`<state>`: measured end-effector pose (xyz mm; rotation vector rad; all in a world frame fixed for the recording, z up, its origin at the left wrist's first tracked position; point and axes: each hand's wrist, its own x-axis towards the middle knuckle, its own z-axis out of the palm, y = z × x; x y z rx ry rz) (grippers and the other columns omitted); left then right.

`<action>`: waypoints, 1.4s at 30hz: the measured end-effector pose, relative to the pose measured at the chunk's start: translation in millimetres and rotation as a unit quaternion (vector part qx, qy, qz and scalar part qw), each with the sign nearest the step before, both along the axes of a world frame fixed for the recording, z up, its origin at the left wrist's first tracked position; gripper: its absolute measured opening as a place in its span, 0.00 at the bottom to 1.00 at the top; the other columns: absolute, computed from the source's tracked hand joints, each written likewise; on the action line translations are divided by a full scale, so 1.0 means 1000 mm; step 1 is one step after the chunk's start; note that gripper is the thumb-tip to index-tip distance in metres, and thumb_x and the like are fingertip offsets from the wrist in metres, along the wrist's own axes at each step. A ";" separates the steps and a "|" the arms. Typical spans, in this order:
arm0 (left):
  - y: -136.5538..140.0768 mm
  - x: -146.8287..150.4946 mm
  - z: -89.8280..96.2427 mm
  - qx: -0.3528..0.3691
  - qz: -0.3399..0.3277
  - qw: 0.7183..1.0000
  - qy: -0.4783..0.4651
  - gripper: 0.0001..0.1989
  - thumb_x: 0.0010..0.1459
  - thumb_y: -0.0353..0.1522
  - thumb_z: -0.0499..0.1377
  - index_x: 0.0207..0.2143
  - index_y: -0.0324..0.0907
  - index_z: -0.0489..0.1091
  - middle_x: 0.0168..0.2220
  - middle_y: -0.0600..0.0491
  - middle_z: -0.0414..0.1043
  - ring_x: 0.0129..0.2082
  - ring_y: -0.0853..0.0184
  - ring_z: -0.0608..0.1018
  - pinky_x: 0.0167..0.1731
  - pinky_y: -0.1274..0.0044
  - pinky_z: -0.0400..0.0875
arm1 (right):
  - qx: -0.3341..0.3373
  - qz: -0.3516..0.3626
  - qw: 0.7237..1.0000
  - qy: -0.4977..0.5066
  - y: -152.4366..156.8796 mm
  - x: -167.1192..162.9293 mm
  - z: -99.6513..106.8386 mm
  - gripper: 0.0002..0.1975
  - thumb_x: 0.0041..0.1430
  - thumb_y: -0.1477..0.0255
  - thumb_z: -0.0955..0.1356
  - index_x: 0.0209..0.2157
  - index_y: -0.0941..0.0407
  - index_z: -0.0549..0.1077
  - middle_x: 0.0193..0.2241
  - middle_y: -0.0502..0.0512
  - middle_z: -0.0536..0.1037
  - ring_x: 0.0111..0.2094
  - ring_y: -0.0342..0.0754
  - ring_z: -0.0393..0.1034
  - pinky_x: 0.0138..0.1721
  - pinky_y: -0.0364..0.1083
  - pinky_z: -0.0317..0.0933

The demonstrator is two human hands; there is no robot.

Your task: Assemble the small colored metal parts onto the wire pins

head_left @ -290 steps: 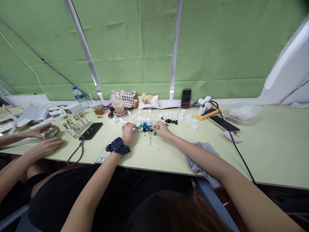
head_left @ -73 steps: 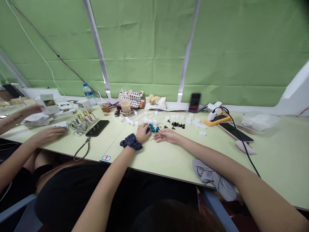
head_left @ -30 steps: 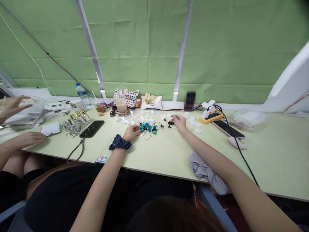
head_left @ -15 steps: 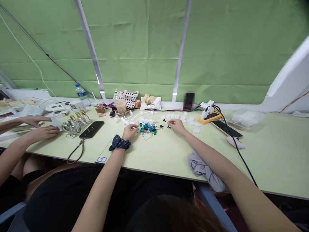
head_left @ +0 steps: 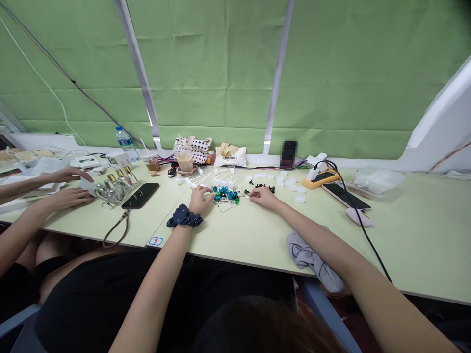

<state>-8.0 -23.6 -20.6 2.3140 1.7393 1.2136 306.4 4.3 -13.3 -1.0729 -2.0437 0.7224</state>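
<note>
The right hand (head_left: 262, 197) has moved left from the black pieces (head_left: 271, 189) to the edge of a small heap, baring more of them behind its knuckles. Glossy, rounded blue and green pieces (head_left: 229, 194), tangled with thin, bent metal wires (head_left: 227, 210), lie between the two hands on a smooth, pale tabletop (head_left: 243, 235). The left hand (head_left: 199, 200), below a dotted navy fabric scrunchie (head_left: 184, 216), curls its fingers at the heap's left edge. The right hand's fingertips draw close together beside a thin wire; whether either hand pinches anything cannot be told. Smooth white discs (head_left: 300, 199) lie beyond, near a ribbed-looking row of thin pale sticks (head_left: 209, 177). Crumpled gray cloth (head_left: 309, 257) is partly covered by the right forearm. Pixelation blurs a dark upright object (head_left: 289, 154), and a co-worker's arms, cut off at left, reach toward clear glass bottles (head_left: 112, 193).
</note>
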 end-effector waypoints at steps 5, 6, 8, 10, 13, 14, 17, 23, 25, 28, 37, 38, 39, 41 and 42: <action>-0.009 0.014 0.001 -0.031 -0.024 0.997 0.067 0.14 0.54 0.40 0.58 0.42 0.47 0.73 0.41 0.47 0.68 0.44 0.55 0.66 0.44 0.65 0.61 | 0.022 0.000 0.999 -0.045 0.000 0.000 0.001 0.06 0.45 0.72 0.70 0.27 0.58 0.79 0.22 0.51 0.74 0.23 0.41 0.64 0.27 0.41 0.58; -0.010 0.015 0.001 -0.031 -0.021 0.996 0.076 0.14 0.55 0.40 0.57 0.42 0.47 0.73 0.41 0.46 0.68 0.44 0.54 0.66 0.43 0.65 0.61 | 0.025 -0.001 0.998 -0.052 0.000 0.000 0.001 0.06 0.46 0.72 0.70 0.27 0.58 0.79 0.22 0.51 0.75 0.23 0.41 0.64 0.28 0.41 0.58; -0.010 0.016 0.002 -0.032 -0.018 0.995 0.090 0.13 0.55 0.39 0.57 0.41 0.45 0.73 0.40 0.46 0.69 0.44 0.54 0.66 0.42 0.66 0.61 | 0.033 -0.003 0.998 -0.059 0.000 0.000 0.001 0.06 0.46 0.73 0.69 0.28 0.58 0.79 0.23 0.51 0.75 0.23 0.41 0.64 0.29 0.42 0.58; -0.009 0.017 0.002 -0.037 -0.025 0.995 0.092 0.11 0.55 0.37 0.56 0.40 0.44 0.72 0.39 0.46 0.71 0.43 0.55 0.67 0.41 0.66 0.61 | 0.039 -0.003 0.997 -0.060 0.000 0.000 0.001 0.06 0.46 0.73 0.69 0.28 0.58 0.79 0.24 0.52 0.75 0.24 0.42 0.64 0.30 0.42 0.59; -0.007 0.016 0.002 -0.043 -0.041 0.995 0.076 0.10 0.55 0.35 0.57 0.39 0.43 0.71 0.37 0.48 0.73 0.41 0.56 0.69 0.42 0.66 0.62 | 0.037 -0.002 0.997 -0.064 0.000 -0.001 0.001 0.07 0.46 0.73 0.69 0.28 0.58 0.79 0.24 0.52 0.75 0.24 0.42 0.64 0.30 0.42 0.58; -0.007 0.016 0.002 -0.043 -0.045 0.996 0.068 0.10 0.54 0.35 0.57 0.39 0.43 0.71 0.37 0.48 0.73 0.41 0.56 0.69 0.42 0.67 0.62 | 0.036 -0.003 0.997 -0.065 0.000 -0.001 0.002 0.06 0.46 0.73 0.69 0.28 0.58 0.79 0.24 0.52 0.75 0.24 0.42 0.63 0.30 0.42 0.58; -0.005 0.016 0.002 -0.041 -0.057 0.996 0.047 0.09 0.54 0.34 0.58 0.38 0.43 0.70 0.35 0.49 0.74 0.40 0.58 0.70 0.42 0.67 0.63 | 0.035 -0.002 0.997 -0.062 -0.002 -0.002 0.003 0.06 0.46 0.72 0.70 0.27 0.57 0.79 0.23 0.51 0.75 0.24 0.42 0.63 0.29 0.42 0.58; -0.003 0.014 0.002 -0.039 -0.073 0.996 0.014 0.07 0.54 0.35 0.57 0.35 0.43 0.71 0.35 0.49 0.72 0.39 0.60 0.71 0.45 0.67 0.64 | 0.042 -0.045 0.998 -0.024 -0.002 -0.001 0.005 0.10 0.51 0.65 0.67 0.26 0.57 0.77 0.21 0.52 0.75 0.23 0.44 0.63 0.28 0.43 0.57; -0.002 0.011 0.003 -0.031 -0.082 0.996 -0.013 0.08 0.55 0.35 0.56 0.35 0.42 0.71 0.35 0.49 0.70 0.39 0.61 0.71 0.44 0.69 0.66 | 0.062 -0.094 0.994 -0.012 0.001 0.001 0.005 0.12 0.54 0.65 0.65 0.27 0.57 0.77 0.21 0.52 0.75 0.23 0.44 0.63 0.29 0.43 0.58; 0.002 0.005 0.002 -0.027 -0.073 0.995 -0.068 0.09 0.55 0.36 0.56 0.36 0.41 0.70 0.36 0.49 0.69 0.38 0.64 0.72 0.39 0.71 0.68 | 0.089 -0.159 0.983 -0.009 0.008 0.005 0.002 0.11 0.56 0.67 0.64 0.27 0.56 0.76 0.23 0.52 0.76 0.24 0.45 0.65 0.31 0.43 0.58; 0.009 -0.007 0.000 -0.070 0.044 0.981 -0.176 0.08 0.49 0.34 0.58 0.32 0.41 0.70 0.36 0.49 0.72 0.31 0.66 0.74 0.35 0.73 0.70 | 0.112 -0.215 0.969 -0.044 0.020 0.009 -0.010 0.07 0.52 0.73 0.66 0.29 0.57 0.77 0.35 0.57 0.75 0.31 0.47 0.67 0.38 0.47 0.61; 0.009 -0.008 0.000 -0.077 0.056 0.980 -0.177 0.08 0.48 0.34 0.58 0.32 0.41 0.70 0.35 0.50 0.73 0.30 0.66 0.74 0.35 0.73 0.69 | 0.118 -0.215 0.968 -0.047 0.020 0.008 -0.010 0.07 0.52 0.73 0.66 0.29 0.57 0.77 0.35 0.57 0.75 0.33 0.48 0.67 0.40 0.47 0.61; 0.009 -0.009 0.000 -0.082 0.066 0.978 -0.178 0.08 0.48 0.33 0.57 0.31 0.41 0.70 0.34 0.50 0.73 0.30 0.66 0.74 0.36 0.73 0.69 | 0.127 -0.215 0.967 -0.050 0.020 0.008 -0.011 0.07 0.52 0.73 0.66 0.29 0.57 0.77 0.36 0.58 0.74 0.36 0.49 0.67 0.42 0.48 0.61; 0.008 -0.010 0.001 -0.084 0.078 0.977 -0.182 0.08 0.47 0.33 0.57 0.31 0.41 0.71 0.32 0.51 0.74 0.29 0.65 0.74 0.36 0.73 0.68 | 0.149 -0.216 0.964 -0.053 0.020 0.007 -0.012 0.07 0.52 0.74 0.66 0.29 0.57 0.77 0.37 0.58 0.74 0.41 0.52 0.65 0.45 0.49 0.59; 0.008 -0.010 0.002 -0.081 0.081 0.976 -0.185 0.09 0.46 0.33 0.57 0.32 0.41 0.71 0.31 0.51 0.75 0.29 0.65 0.74 0.35 0.73 0.68 | 0.159 -0.213 0.962 -0.055 0.020 0.007 -0.012 0.07 0.52 0.74 0.66 0.30 0.57 0.77 0.37 0.59 0.73 0.43 0.53 0.64 0.46 0.50 0.59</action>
